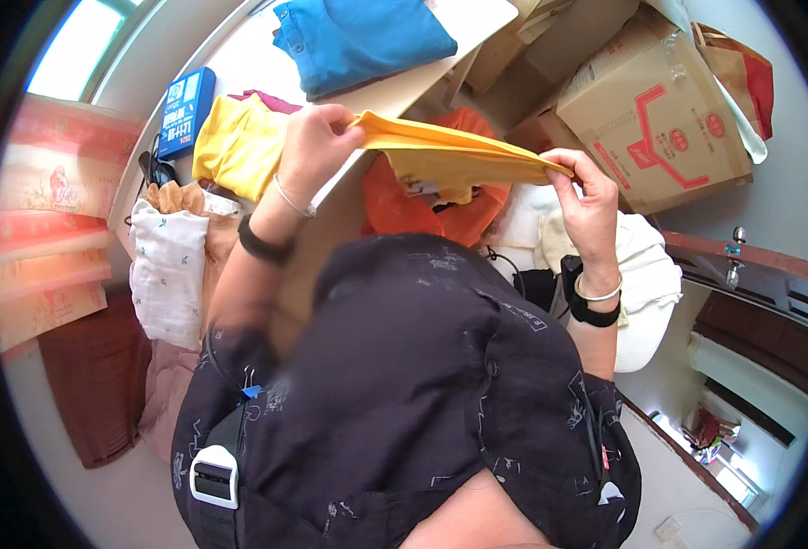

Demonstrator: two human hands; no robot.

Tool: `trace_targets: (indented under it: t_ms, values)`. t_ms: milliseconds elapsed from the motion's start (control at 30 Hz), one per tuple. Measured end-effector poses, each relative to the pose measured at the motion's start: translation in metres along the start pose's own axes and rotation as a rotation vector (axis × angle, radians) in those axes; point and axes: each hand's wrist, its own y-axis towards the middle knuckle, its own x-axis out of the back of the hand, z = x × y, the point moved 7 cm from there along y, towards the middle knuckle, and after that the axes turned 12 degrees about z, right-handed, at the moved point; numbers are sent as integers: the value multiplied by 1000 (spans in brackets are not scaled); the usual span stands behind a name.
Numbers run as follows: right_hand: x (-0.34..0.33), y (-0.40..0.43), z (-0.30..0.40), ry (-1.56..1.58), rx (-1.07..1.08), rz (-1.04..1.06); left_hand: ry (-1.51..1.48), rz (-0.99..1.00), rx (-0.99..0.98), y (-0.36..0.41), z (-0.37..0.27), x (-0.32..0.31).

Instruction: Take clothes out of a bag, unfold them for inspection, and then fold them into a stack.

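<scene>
A yellow-orange cloth garment (445,147) is stretched between my two hands, its top edge taut and slanting down to the right. My left hand (321,137) pinches one end, near a folded yellow garment (236,141) on the white table (404,96). The other end is gripped between thumb and fingers of my right hand (586,195). Part of the cloth hangs below the stretched edge and shows a dark and white print. Behind it is an orange plastic bag (404,199), partly covered by the cloth.
A folded blue garment (366,44) lies on the table, with a blue box (188,113) to its left. White patterned cloth (167,267) is at the left. A large cardboard carton (658,117) stands at right, above white fabric (644,267). A door handle (735,257) juts out at far right.
</scene>
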Motion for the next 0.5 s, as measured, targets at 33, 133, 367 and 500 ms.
trace_targets:
  t_ms: [33, 133, 367, 500]
  values:
    - [-2, 3, 6, 7, 22, 35, 19, -18, -9, -1, 3, 4]
    - [-6, 17, 28, -3, 110, 113, 137, -89, -33, 2, -8, 12]
    - [-33, 42, 53, -48, 274, 265, -312, 158, -559, 12, -104, -33]
    - [-34, 40, 49, 9, 245, 255, -399, 410, -377, 17, -108, -66]
